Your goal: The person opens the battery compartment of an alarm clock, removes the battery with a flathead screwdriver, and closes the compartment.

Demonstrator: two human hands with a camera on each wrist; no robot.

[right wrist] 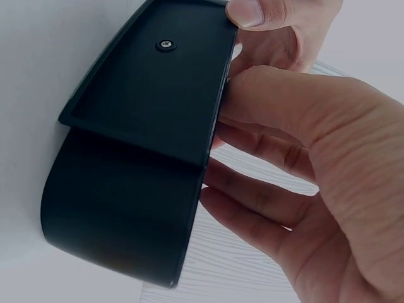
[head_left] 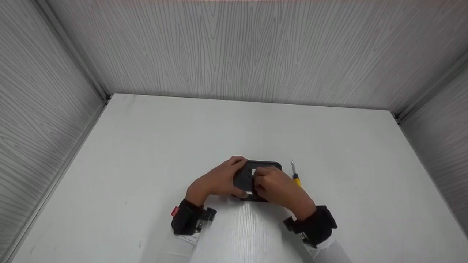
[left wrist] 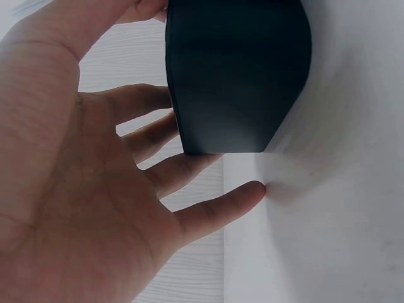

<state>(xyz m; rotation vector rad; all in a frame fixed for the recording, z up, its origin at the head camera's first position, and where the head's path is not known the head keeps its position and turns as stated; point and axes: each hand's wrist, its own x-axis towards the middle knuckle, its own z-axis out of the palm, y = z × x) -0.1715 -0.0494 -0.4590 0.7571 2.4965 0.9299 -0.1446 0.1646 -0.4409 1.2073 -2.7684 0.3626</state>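
One black case (head_left: 241, 179) in hand

It lies on one white table (head_left: 164, 146), gripped by the left hand (head_left: 219, 179); the right hand (head_left: 276, 185) bends over it, whether pinching anything I cannot tell. One yellow-handled screwdriver (head_left: 295, 176) lies near.

A white tabletop (head_left: 146, 146) between grey wood-grained side panels (head_left: 33, 109), with a similar back panel (head_left: 234, 47) behind it.

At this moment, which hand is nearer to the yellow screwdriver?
Right. The right hand is beside the screwdriver, partly hiding it in the head view; the left hand is farther, at the left end of the black device.
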